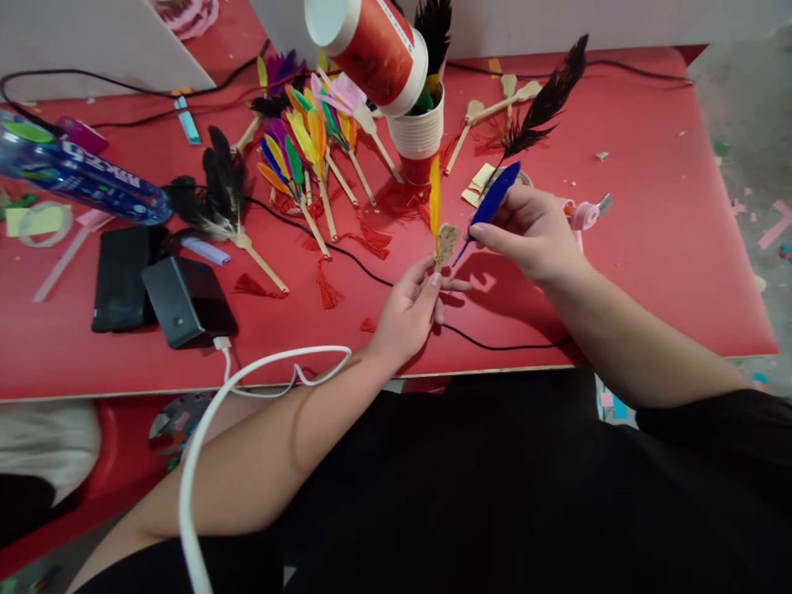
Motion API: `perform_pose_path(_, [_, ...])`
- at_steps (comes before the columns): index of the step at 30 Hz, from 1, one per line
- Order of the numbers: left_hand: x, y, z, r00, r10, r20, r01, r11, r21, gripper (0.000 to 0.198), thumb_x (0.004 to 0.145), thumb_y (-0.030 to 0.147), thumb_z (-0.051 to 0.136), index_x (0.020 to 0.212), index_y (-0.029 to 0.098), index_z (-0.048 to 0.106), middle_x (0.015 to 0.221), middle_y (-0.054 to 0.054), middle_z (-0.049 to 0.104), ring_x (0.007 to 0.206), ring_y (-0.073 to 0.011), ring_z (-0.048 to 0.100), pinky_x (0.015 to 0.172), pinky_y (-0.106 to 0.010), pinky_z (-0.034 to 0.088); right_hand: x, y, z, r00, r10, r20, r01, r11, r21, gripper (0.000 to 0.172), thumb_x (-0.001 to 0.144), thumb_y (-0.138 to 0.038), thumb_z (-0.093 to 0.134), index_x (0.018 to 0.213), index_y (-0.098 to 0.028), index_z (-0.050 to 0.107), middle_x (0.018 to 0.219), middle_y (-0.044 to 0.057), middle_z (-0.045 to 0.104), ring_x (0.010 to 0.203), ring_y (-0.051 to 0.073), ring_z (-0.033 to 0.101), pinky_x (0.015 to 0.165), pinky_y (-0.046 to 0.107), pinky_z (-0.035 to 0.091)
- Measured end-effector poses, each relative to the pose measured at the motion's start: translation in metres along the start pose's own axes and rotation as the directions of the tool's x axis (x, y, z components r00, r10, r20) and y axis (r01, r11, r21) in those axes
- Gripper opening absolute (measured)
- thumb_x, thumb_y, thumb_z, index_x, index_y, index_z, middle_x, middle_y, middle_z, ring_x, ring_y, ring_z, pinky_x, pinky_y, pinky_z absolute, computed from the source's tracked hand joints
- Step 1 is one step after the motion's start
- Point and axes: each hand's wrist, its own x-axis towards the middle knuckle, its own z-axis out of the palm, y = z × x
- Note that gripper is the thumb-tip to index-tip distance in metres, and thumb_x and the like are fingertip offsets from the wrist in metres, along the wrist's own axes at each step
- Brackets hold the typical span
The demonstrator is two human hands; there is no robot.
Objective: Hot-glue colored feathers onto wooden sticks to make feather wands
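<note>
My left hand [412, 309] grips a small wooden fan handle [446, 246] by its stem, its wide head pointing up. A yellow feather [436, 198] stands against the left side of that head. In my right hand [532, 231] a blue feather [495, 198] is pinched between thumb and fingers, its thin quill tip pointing down, just right of the wooden head and apart from it. Behind the right hand, a long black feather [548, 103] rises; what holds its lower end is hidden. Several finished-looking feather fans [309, 136] with red tassels lie to the left.
Two red-and-white paper cups [377, 58] stand behind my hands, one tilted on top. A blue bottle [92, 173], a dark power bank [189, 301] and a black feather fan [232, 194] are at left. A white cable [198, 462] crosses my left arm. Wooden handles [488, 111] lie at the back.
</note>
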Motion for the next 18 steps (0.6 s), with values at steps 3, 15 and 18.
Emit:
perform_pose_path(3, [-0.001,-0.003,0.002,1.000,0.011,-0.003,-0.011,1.000,0.018,0.046,0.119,0.056,0.075,0.147,0.019,0.073,0.115,-0.013,0.094,0.059,-0.0099,0.063,0.051,-0.023,0.049,0.002,0.006,0.006,0.999,-0.033,0.020,0.033,0.999,-0.026,0.055,0.084,-0.066,0.111,0.099,-0.027,0.075,0.091,0.003,0.074,0.094,0.028,0.081,0.082,0.045,0.077])
perform_pose_path(15, [-0.006,0.007,0.010,0.998,-0.008,-0.058,0.015,0.993,0.116,0.041,0.118,0.057,0.078,0.132,0.019,0.081,0.115,-0.013,0.093,0.062,-0.0103,0.069,0.049,-0.021,0.054,0.005,0.007,0.006,0.996,-0.066,0.054,0.072,0.990,-0.124,0.045,0.085,-0.053,0.111,0.100,-0.025,0.078,0.099,0.006,0.077,0.095,0.027,0.078,0.083,0.043,0.076])
perform_pose_path(18, [-0.006,0.007,0.011,0.997,0.003,-0.079,0.006,0.994,0.110,0.045,0.115,0.060,0.081,0.134,0.018,0.083,0.112,-0.012,0.093,0.064,-0.0117,0.072,0.050,-0.022,0.057,0.006,0.004,0.005,0.996,-0.062,0.070,0.071,0.990,-0.123,0.045,0.083,-0.051,0.112,0.099,-0.026,0.078,0.101,0.006,0.077,0.095,0.027,0.077,0.084,0.044,0.075])
